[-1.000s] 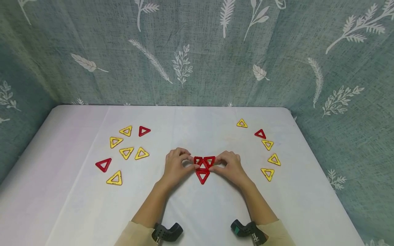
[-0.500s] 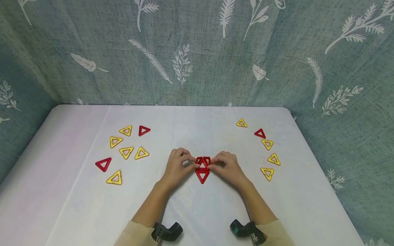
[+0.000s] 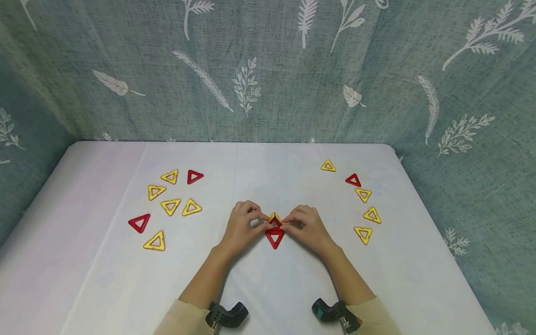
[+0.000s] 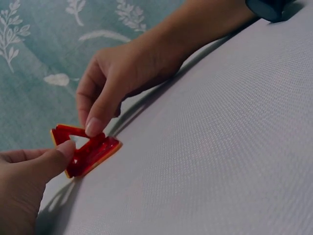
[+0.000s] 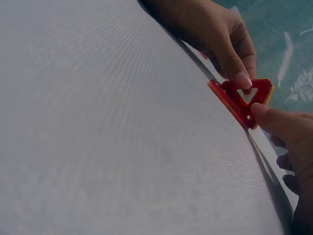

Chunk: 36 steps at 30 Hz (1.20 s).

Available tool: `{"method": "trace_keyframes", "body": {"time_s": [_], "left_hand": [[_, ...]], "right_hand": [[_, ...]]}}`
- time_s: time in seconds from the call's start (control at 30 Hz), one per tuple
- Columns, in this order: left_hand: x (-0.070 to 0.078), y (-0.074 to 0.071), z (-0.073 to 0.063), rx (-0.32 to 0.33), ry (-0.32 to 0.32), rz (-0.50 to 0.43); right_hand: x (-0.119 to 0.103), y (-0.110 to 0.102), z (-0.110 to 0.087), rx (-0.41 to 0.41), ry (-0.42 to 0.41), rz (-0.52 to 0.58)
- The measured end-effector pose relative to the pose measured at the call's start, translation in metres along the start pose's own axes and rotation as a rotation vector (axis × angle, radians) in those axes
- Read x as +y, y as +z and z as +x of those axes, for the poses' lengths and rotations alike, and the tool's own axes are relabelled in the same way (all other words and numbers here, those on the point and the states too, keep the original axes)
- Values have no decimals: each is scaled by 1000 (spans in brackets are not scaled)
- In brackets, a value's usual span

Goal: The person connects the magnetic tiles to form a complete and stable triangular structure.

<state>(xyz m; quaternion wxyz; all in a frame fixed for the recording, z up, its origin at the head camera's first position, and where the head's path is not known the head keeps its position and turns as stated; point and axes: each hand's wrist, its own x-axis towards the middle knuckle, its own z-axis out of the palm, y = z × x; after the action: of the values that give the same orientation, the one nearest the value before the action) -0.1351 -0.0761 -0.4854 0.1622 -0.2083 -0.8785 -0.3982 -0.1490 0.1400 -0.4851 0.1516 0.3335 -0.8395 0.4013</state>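
Note:
Red triangular magnetic tiles (image 3: 275, 231) are joined in the middle of the table. One red triangle lies toward the person, while the side tiles stand folded up with yellow edges showing at the far end. My left hand (image 3: 246, 224) pinches the left side of the folded tiles between thumb and fingers. From the other side my right hand (image 3: 307, 228) pinches them likewise. In the left wrist view, the thumbs press on the red faces of the tiles (image 4: 93, 157). Part of the joined piece is hidden behind the fingertips.
On the left of the white table (image 3: 125, 288) lie several yellow triangle tiles (image 3: 170, 206) and two red ones, including a red triangle (image 3: 139, 223). To the right are several yellow tiles (image 3: 363, 235) and one red triangle (image 3: 353, 180). A patterned curtain (image 3: 268, 93) hangs behind.
The two far red tiles have folded upward and inward, so their yellow undersides now show at the back. Both hands have come slightly closer together with the tiles.

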Motion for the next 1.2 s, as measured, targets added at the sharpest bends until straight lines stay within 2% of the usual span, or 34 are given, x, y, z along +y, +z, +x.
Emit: {"method": "trace_keyframes", "body": {"time_s": [0.17,0.3,0.4,0.5,0.67,0.9,1.03,1.2], "left_hand": [[1,-2,0,-27,-36,-2],[2,-4,0,-128,-88,65],[2,-4,1,-217,-93,132],[2,-5,2,-261,-89,143],[3,-6,2,-266,-113,94],[3,-7,1,-239,-120,83],[3,-8,1,-224,-102,79],[1,-8,1,-243,-87,95]], "right_hand": [[-2,-1,0,-35,17,-41],[-5,-2,0,-103,60,-117],[-8,-2,0,-149,71,-196],[-11,-2,1,-184,75,-251],[-16,-2,1,-243,98,-273],[-18,0,1,-295,121,-298],[-17,-1,1,-304,124,-297],[-13,-3,0,-291,90,-275]]}}
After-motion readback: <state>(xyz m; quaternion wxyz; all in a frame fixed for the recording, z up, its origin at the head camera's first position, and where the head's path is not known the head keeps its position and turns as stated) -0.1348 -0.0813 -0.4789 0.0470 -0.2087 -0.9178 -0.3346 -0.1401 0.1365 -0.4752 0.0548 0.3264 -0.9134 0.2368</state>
